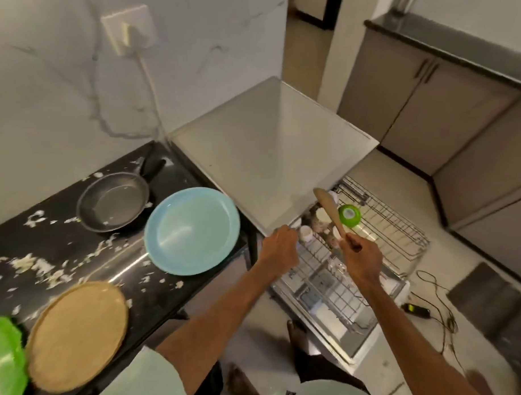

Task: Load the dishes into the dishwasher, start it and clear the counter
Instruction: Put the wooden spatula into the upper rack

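A: What is cut off?
B: A green item [5,363], at the lower left edge.
A: What is hidden?
B: The handle end of the wooden spatula [330,212], inside the right hand [363,264]; the fingertips of the left hand [280,249] too.

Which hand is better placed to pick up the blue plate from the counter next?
Left, probably. The left hand is much nearer the blue plate; the right hand holds a wooden spatula over the dishwasher rack.
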A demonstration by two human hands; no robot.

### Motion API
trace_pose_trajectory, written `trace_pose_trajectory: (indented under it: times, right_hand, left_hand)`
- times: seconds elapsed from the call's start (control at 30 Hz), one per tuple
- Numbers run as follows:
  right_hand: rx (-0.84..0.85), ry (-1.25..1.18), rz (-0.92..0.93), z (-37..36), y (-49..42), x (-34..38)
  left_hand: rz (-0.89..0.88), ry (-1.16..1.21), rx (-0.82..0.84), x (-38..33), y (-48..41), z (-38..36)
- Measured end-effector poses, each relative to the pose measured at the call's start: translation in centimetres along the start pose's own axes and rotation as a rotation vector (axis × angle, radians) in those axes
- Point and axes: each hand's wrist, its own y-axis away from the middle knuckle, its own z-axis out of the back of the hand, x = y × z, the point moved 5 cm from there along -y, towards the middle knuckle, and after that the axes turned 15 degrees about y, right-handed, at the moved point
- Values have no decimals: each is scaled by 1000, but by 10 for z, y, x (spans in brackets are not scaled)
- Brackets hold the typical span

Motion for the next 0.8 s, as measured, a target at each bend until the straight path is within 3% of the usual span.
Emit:
trace_pose_trajectory:
  times: [0.17, 0.37, 0.57, 0.8]
  right_hand:
    - [74, 53, -217, -13, -61, -115]
    - [190, 216, -246, -32, -117, -220]
    - [223, 264, -372, -53, -156, -313]
    - [143, 249, -256, -77, -209, -315]
  left_hand:
    - [23, -45, 153, -33, -64, -55]
    - [127, -78, 292, -51, -124, -114]
    - [102, -161, 336, -57, -163, -168]
    - [11, -185, 296, -55, -219, -225]
